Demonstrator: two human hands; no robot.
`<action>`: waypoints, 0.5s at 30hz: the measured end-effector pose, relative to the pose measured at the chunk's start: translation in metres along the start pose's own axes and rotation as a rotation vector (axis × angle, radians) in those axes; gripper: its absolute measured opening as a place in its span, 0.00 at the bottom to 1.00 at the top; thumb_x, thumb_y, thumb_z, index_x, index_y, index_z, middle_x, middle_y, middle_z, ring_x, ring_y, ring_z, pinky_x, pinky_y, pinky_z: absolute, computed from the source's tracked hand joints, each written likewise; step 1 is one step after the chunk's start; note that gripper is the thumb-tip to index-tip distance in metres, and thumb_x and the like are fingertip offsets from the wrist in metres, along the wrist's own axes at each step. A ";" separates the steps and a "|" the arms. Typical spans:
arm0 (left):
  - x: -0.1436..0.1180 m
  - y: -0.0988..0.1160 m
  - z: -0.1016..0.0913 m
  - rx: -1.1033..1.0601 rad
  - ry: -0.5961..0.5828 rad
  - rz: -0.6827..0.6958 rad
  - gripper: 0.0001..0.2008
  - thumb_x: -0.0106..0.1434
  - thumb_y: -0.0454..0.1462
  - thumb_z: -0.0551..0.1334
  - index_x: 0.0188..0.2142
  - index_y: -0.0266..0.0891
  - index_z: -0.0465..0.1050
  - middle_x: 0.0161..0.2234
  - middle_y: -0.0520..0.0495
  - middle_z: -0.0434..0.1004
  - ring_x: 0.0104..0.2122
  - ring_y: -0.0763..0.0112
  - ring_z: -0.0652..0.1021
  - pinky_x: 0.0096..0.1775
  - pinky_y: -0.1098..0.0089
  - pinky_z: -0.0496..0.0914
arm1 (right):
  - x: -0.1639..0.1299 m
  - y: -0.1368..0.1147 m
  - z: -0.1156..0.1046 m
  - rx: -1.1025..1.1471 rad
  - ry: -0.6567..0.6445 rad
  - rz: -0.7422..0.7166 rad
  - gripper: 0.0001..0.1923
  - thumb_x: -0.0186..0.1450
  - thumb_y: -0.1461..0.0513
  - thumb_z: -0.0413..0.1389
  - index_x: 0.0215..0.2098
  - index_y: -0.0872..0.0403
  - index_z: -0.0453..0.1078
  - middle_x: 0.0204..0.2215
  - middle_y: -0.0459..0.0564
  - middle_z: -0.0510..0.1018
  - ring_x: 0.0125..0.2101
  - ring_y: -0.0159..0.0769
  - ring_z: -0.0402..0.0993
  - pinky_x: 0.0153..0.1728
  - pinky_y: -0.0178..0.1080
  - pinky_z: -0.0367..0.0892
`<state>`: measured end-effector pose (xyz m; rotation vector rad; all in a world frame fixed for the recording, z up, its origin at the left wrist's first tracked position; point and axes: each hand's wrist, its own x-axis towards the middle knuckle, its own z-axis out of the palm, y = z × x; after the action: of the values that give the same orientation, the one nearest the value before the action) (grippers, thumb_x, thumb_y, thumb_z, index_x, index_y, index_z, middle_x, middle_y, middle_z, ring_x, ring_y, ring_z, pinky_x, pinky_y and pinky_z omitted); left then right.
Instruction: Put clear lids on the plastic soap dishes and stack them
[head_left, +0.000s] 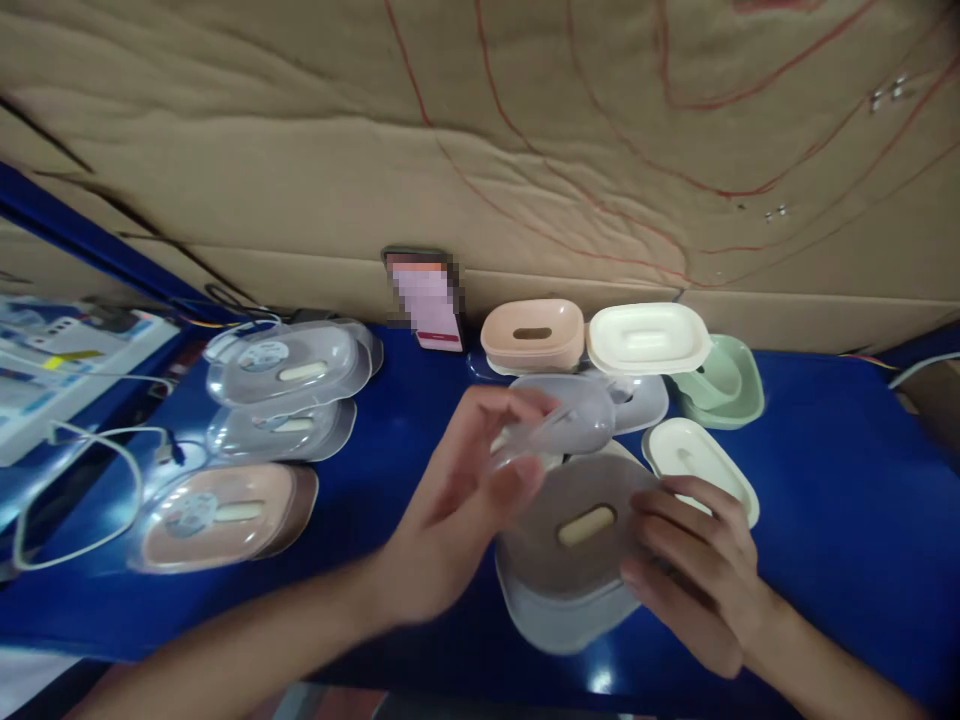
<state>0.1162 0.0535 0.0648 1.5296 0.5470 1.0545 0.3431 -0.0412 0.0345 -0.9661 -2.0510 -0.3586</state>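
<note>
My left hand pinches a clear plastic lid between thumb and fingers, tilted above the table. Below it is a grey oval soap box with a cream slot-shaped piece in its top and a pale translucent rim underneath. My right hand has its bent fingers on the right side of this box, thumb low on the near side. Close behind that hand lies a white oval tray. Beyond the clear lid sits a pale grey dish, partly covered.
Several lidded soap boxes line the left of the blue table. At the back stand a peach box, a white one and green dishes. A phone leans against the cardboard. A white cable loops at left.
</note>
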 end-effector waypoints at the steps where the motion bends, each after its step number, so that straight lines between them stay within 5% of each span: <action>1: 0.022 -0.004 -0.004 0.160 -0.069 0.216 0.12 0.76 0.41 0.64 0.56 0.45 0.69 0.58 0.43 0.74 0.60 0.60 0.75 0.61 0.57 0.73 | 0.001 0.005 -0.003 -0.025 -0.025 -0.024 0.09 0.67 0.69 0.61 0.39 0.48 0.76 0.35 0.44 0.84 0.42 0.36 0.80 0.52 0.45 0.74; 3: 0.066 -0.016 -0.011 0.516 -0.205 0.611 0.18 0.71 0.40 0.69 0.56 0.41 0.70 0.59 0.37 0.73 0.62 0.54 0.74 0.64 0.50 0.70 | 0.003 0.016 -0.004 -0.083 -0.067 -0.065 0.10 0.69 0.71 0.60 0.43 0.51 0.77 0.33 0.45 0.84 0.39 0.36 0.80 0.49 0.44 0.72; 4: 0.086 -0.023 -0.013 0.628 -0.234 0.686 0.17 0.71 0.40 0.68 0.56 0.40 0.69 0.59 0.36 0.74 0.61 0.55 0.75 0.63 0.51 0.71 | 0.003 0.021 -0.004 -0.110 -0.079 -0.077 0.10 0.70 0.71 0.59 0.45 0.52 0.77 0.33 0.46 0.84 0.39 0.36 0.79 0.49 0.45 0.72; 9: 0.143 -0.052 -0.013 0.883 -0.408 0.710 0.19 0.76 0.44 0.60 0.60 0.38 0.68 0.61 0.35 0.77 0.64 0.54 0.76 0.66 0.50 0.69 | 0.000 0.037 0.006 -0.189 -0.067 -0.058 0.09 0.72 0.70 0.59 0.45 0.52 0.76 0.37 0.46 0.85 0.41 0.36 0.80 0.52 0.45 0.70; 15: 0.138 -0.059 -0.015 0.994 -0.379 0.580 0.19 0.80 0.42 0.55 0.65 0.42 0.69 0.68 0.40 0.74 0.70 0.57 0.71 0.75 0.48 0.53 | -0.004 0.043 0.007 -0.172 -0.068 -0.051 0.14 0.71 0.73 0.54 0.48 0.52 0.76 0.38 0.48 0.85 0.43 0.37 0.80 0.53 0.45 0.70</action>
<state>0.1831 0.1885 0.0525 2.8187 0.3662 0.8931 0.3721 -0.0109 0.0234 -1.0425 -2.1365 -0.5429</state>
